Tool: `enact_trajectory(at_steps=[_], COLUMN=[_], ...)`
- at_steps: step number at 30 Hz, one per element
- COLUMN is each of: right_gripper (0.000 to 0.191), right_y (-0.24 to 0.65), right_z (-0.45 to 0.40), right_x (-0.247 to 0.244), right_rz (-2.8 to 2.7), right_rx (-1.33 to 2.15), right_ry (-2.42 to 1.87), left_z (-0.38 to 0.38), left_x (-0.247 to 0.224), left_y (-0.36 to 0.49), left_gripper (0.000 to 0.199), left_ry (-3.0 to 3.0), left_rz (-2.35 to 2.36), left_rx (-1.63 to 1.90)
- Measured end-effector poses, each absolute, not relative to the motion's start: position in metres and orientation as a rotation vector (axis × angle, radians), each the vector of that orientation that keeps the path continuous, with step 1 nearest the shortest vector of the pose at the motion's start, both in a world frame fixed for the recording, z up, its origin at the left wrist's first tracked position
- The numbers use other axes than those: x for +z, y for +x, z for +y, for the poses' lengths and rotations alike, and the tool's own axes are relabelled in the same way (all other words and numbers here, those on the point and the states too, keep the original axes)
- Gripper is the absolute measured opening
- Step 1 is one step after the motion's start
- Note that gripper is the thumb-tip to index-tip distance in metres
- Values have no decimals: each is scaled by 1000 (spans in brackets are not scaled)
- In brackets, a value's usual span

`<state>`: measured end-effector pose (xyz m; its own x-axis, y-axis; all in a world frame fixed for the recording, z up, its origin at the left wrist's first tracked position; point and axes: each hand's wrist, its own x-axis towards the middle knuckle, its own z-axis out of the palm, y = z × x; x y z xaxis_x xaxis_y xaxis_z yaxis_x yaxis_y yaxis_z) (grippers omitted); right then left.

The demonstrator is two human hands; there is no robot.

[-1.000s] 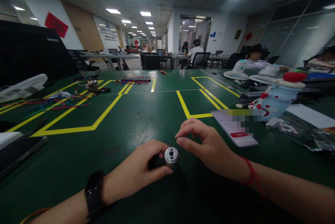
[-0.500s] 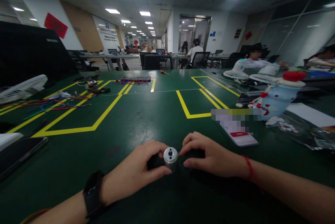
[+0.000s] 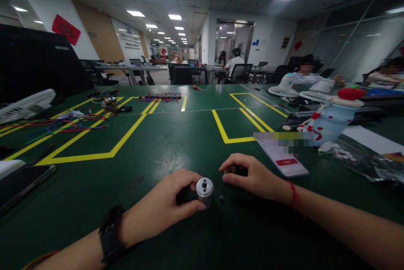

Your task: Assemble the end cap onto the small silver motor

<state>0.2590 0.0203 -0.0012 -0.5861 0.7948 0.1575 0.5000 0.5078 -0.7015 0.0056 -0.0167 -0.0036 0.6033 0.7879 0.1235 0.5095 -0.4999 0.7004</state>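
Observation:
My left hand (image 3: 167, 198) grips a silver metal cylinder (image 3: 205, 192) from its left side, thumb in front and fingers behind. The cylinder stands upright on the green table, its round top showing a central shaft and small dark holes. Just right of it lies a small dark metal part (image 3: 221, 198) on the table. Beyond that part, up and to the right, my right hand (image 3: 252, 174) is apart from the cylinder, with its thumb and fingers curled close together. Whether anything is between those fingertips is too small to make out.
A phone-like card (image 3: 285, 160) lies beyond my right hand. Farther right are a blue cup (image 3: 333, 120), small fans (image 3: 284, 86) and plastic bags. Loose wires (image 3: 78, 125), a dark phone (image 3: 27, 186) and a white fan (image 3: 28, 106) are at left. Yellow tape (image 3: 126, 137) marks the table.
My right hand has moved slightly up and away from the cylinder, its thumb and fingers closing together. The small dark part now shows on the table beside the cylinder.

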Motion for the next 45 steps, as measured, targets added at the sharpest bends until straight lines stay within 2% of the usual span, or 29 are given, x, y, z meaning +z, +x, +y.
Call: enact_trajectory(at_steps=[2, 5, 8, 12, 24, 31, 39, 45], right_gripper=[31, 20, 12, 12, 9, 13, 30, 34], right_y=[259, 257, 250, 232, 220, 219, 250, 255], right_z=[18, 15, 10, 1, -12, -11, 23, 29], right_x=[1, 2, 3, 11, 22, 22, 1, -11], right_rz=[-2448, -2577, -2429, -2138, -2187, -2215, -1659, -1662], right_rx=[791, 704, 777, 791, 738, 747, 1097, 1124], right_ry=[-918, -837, -852, -824, -891, -902, -1177, -1182], left_z=[-17, -17, -17, -18, -16, -17, -16, -16], left_x=[-4, -4, -4, -5, -7, -8, -3, -5], left_y=[6, 6, 6, 7, 8, 8, 6, 7], left_gripper=[25, 25, 24, 24, 24, 22, 25, 25], left_ry=[2210, 2222, 2226, 2236, 2254, 2254, 2229, 2225], left_rz=[1023, 1035, 1031, 1033, 1017, 1028, 1032, 1035], left_rx=[576, 574, 571, 576, 589, 592, 567, 559])
